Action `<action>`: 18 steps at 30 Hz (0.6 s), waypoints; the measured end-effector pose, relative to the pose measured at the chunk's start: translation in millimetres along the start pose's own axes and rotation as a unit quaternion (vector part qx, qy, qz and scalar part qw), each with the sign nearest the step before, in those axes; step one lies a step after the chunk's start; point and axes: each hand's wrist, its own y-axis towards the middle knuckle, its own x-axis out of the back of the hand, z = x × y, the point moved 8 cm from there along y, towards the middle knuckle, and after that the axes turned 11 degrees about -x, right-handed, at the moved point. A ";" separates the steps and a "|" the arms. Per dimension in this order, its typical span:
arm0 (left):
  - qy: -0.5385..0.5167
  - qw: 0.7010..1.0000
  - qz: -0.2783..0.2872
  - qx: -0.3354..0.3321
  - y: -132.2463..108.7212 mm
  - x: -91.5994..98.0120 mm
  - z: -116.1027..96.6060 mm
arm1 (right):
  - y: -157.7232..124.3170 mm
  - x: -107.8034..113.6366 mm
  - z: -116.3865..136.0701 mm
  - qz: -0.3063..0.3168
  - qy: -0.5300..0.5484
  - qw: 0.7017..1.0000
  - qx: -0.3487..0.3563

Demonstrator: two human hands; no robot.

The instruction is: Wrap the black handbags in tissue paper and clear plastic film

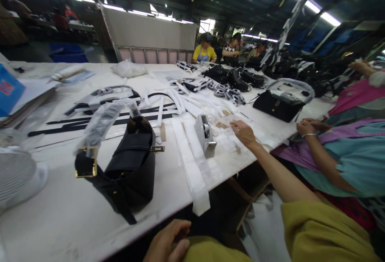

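Note:
My right hand (245, 133) reaches out over the white table (60, 214), fingers stretched onto small brown and white paper pieces (222, 124) just right of a grey tape dispenser (205, 135). It holds nothing that I can see. My left hand (168, 242) rests low below the table's near edge, fingers loosely curled with nothing in them. A black handbag (132, 161) with gold fittings and a plastic-wrapped strap (99, 127) lies to the left of the dispenser. Long white paper strips (192, 169) run from the middle of the table over its near edge.
A co-worker in teal and purple sits at my right, a hand (306, 127) on the table. Black straps (90, 123), another black bag (278, 105), metal rings (228, 93) and a blue box (9, 89) lie about. More people sit at the far end.

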 end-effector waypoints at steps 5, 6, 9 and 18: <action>-0.007 1.000 0.005 -0.005 -2.4 -2.5 -12.2 | -46.4 -53.9 -1.0 0.112 0.007 0.991 -0.067; -0.007 1.000 0.005 -0.003 -4.4 -2.4 -13.6 | -51.8 -58.6 -0.5 0.106 0.006 0.992 -0.073; -0.007 1.000 -0.001 -0.003 -10.5 -1.3 -16.8 | -62.7 -65.0 6.0 0.106 0.014 0.992 -0.070; -0.017 1.000 -0.007 -0.002 -20.1 -3.0 -23.2 | -71.9 -37.3 9.3 0.115 0.037 0.991 -0.061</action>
